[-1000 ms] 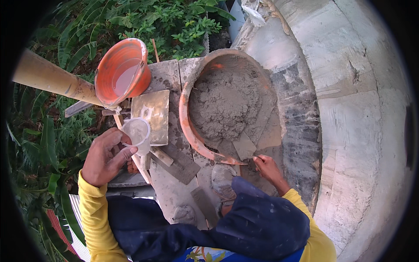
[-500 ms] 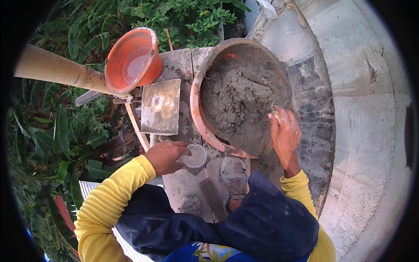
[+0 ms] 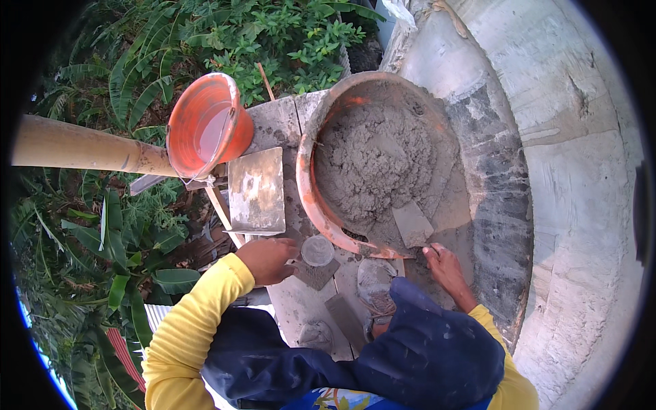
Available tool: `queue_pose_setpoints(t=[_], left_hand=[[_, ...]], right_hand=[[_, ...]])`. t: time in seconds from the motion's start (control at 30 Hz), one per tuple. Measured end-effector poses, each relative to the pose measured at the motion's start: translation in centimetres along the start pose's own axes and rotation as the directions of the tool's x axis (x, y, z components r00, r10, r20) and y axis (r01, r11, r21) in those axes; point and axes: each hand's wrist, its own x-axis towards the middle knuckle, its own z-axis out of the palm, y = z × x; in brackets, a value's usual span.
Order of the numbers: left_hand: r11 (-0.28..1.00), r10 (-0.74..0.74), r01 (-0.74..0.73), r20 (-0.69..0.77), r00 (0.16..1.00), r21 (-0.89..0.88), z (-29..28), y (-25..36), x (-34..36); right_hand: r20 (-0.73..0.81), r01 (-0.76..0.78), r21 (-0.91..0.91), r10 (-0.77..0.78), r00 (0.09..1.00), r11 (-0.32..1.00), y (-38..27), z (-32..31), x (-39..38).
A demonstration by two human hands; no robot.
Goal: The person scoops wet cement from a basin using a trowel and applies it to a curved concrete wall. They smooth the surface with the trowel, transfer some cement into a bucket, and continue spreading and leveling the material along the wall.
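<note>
My right hand (image 3: 447,268) is closed on the handle of a trowel (image 3: 413,225). Its flat, mortar-smeared blade rests over the near right side of an orange tub (image 3: 312,188) of wet grey mortar (image 3: 379,160). My left hand (image 3: 268,260) is beside a small clear round cup (image 3: 318,251), thumb and fingers apart and slightly curled. A narrow gap shows between the fingers and the cup. The cup appears to stand on a dark grey square patch (image 3: 317,275) on the planks. My left palm is hidden from above.
An orange bucket (image 3: 242,130) of cloudy water stands beyond a worn square board (image 3: 257,191). A thick bamboo pole (image 3: 89,147) runs left. My feet are on wooden planks (image 3: 290,307) beside a wood strip (image 3: 345,321). A curved concrete wall (image 3: 567,184) rises right; plants (image 3: 96,225) grow left.
The trowel has come from the tub's far right to its near edge, blade now flat and toward me. The cup sits lower and farther from my left fingers, which have let go of it.
</note>
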Motion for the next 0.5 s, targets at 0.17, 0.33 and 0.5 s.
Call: queue_pose_setpoints(t=[0.17, 0.33, 0.5], left_hand=[[0.995, 0.041, 0.056, -0.860, 0.508, 0.080, -8.3, 1.9, 3.2], [0.901, 0.137, 0.283, -0.836, 0.531, 0.328, -11.6, 1.4, 7.6], [0.783, 0.078, 0.424, -0.748, 0.659, 0.455, -12.1, 2.0, 10.9]], right_hand=[[0.067, -0.107, 0.355, 0.089, 0.994, 0.929, -11.3, -0.5, 9.4], [-0.444, 0.276, -0.024, -0.258, 0.858, 0.961, -11.1, -1.1, 8.3], [-0.428, 0.249, -0.280, -0.353, 0.832, 0.927, -15.8, -7.2, 4.2]])
